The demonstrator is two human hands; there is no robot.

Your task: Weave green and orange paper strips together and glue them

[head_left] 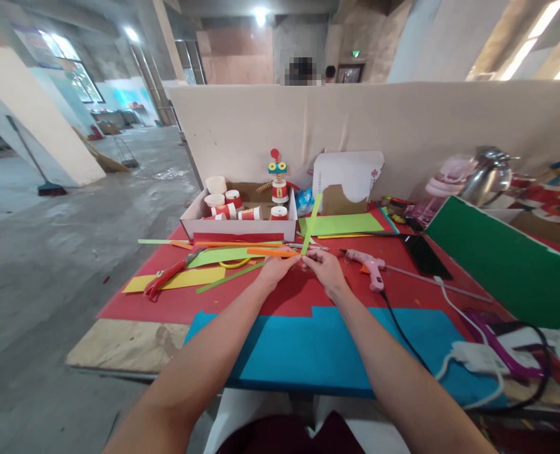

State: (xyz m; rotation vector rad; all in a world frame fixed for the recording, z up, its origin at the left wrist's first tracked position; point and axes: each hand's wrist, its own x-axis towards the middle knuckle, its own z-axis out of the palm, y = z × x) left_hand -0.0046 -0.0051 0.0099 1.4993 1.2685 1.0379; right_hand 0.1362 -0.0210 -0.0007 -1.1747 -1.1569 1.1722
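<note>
Over the red table mat, my left hand [279, 268] and my right hand [326, 270] meet with their fingertips closed in a pinch. Between them a green paper strip [312, 224] rises upward, while an orange paper strip [268, 252] runs off to the left. The two strips cross at about a right angle at my fingertips; whether they are stuck together is hidden. To the right of my right hand lies a pink hot glue gun [367, 263]. Left of my left hand are red-handled scissors [169, 276], a yellow paper sheet [176, 279] and more green strips [230, 277].
A shallow box [237, 228] holds several paper cups and a cup robot figure [279, 183]. Blue sheets [280, 350] cover the table's near edge. At right are a phone [428, 256], a green board [502, 265], a steel kettle [490, 176] and power cords.
</note>
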